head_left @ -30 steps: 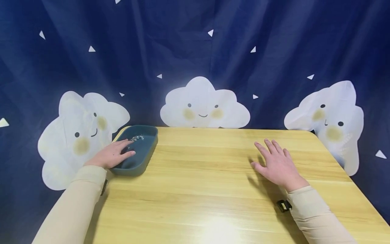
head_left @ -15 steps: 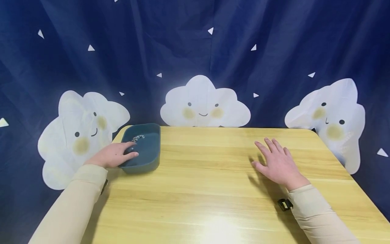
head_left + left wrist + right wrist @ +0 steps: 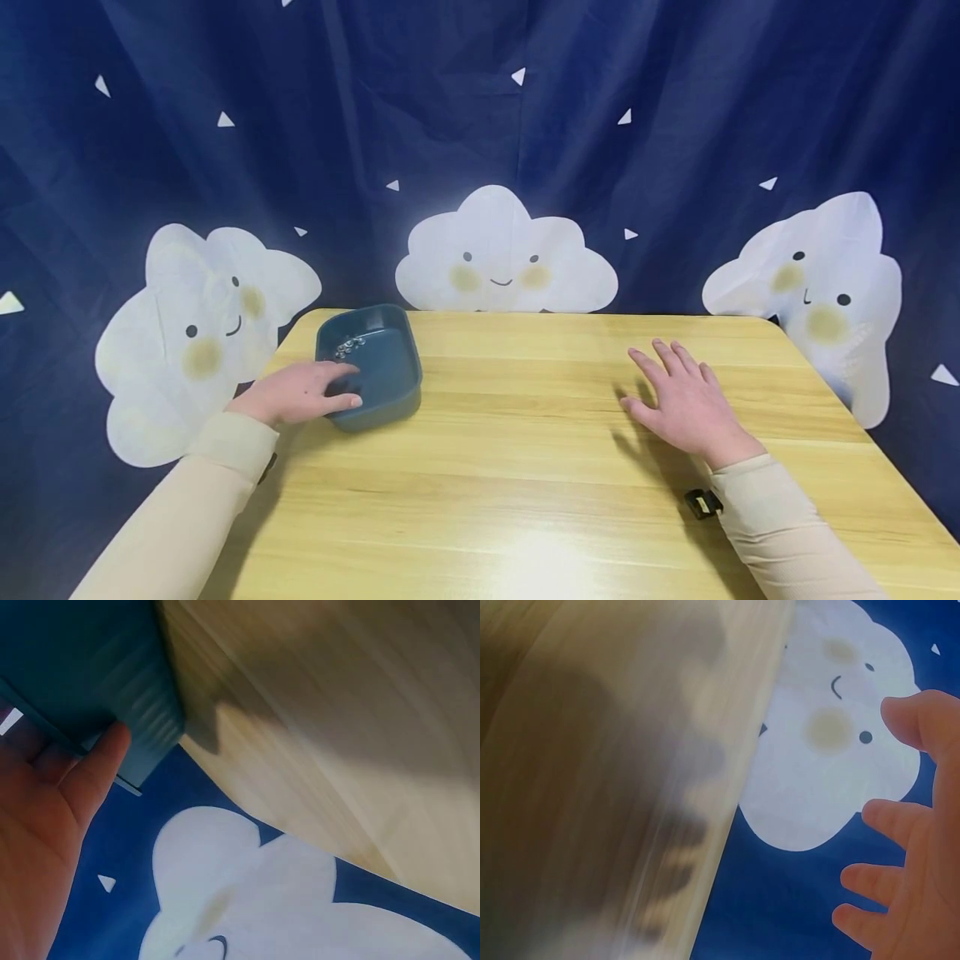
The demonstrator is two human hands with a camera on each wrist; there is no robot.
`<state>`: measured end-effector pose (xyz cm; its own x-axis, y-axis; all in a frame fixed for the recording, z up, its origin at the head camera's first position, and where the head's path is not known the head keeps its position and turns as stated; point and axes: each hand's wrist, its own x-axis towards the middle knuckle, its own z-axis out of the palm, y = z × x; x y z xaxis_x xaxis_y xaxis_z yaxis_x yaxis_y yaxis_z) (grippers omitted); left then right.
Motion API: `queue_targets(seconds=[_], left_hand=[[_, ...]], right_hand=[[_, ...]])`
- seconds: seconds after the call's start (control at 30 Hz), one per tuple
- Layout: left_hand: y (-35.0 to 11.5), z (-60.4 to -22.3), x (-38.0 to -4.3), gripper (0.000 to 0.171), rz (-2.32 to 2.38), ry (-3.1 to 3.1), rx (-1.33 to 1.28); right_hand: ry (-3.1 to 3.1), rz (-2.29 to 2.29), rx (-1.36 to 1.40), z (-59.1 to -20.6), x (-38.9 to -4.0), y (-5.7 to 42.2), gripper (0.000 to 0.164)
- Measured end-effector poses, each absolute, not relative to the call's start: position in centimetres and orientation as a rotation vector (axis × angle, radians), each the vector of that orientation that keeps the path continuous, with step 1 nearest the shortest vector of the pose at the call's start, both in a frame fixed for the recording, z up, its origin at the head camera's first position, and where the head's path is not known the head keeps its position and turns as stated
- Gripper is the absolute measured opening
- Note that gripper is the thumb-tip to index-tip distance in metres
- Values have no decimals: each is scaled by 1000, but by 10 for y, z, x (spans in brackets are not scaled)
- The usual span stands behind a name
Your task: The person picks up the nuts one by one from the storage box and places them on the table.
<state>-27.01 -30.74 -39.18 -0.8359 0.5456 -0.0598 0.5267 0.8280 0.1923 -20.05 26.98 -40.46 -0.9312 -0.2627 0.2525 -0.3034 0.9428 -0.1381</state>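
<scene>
A dark blue-green tray (image 3: 386,358) stands on the left part of the wooden table, turned slightly. Several small shiny metal pieces (image 3: 349,346) lie together toward its far left inside. My left hand (image 3: 303,392) grips the tray at its left wall; thumb and index finger reach over the near left corner. From below, the left wrist view has one finger (image 3: 105,761) against the tray's outer wall, while other fingers are partly hidden behind the rim. Over the right side of the table, my right hand (image 3: 686,404) has its fingers spread and holds nothing.
The wooden table (image 3: 525,450) has a rounded far edge, and its right edge slants toward me. Behind it hangs a dark blue curtain (image 3: 450,100) with white clouds and triangles. A small black device (image 3: 702,503) sits on my right wrist.
The tray has slid to the right and turned a little, with my left hand moving along at its wall. The metal pieces travel with it. My right hand stays in place.
</scene>
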Motion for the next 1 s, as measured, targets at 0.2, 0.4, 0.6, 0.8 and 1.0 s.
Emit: queue_targets(seconds=[0.2,0.4,0.6,0.8,1.0], left_hand=[[-294,-394,-263,77,248,2881,956],[-279,-395,-255,80,195,2867,1050],[-261,-401,-247,76,139,2852,1166],[-243,-408,-241,77,122,2856,1308],[-226,-410,-236,73,78,2860,1331]], right_hand=[[-2867,268,424,-402,-200,270,74],[-2871,254,427,-400,-200,269,75],[-2867,259,414,-398,-201,267,77],[-2860,269,403,-398,-202,266,78],[-2854,261,406,-400,-202,265,78]])
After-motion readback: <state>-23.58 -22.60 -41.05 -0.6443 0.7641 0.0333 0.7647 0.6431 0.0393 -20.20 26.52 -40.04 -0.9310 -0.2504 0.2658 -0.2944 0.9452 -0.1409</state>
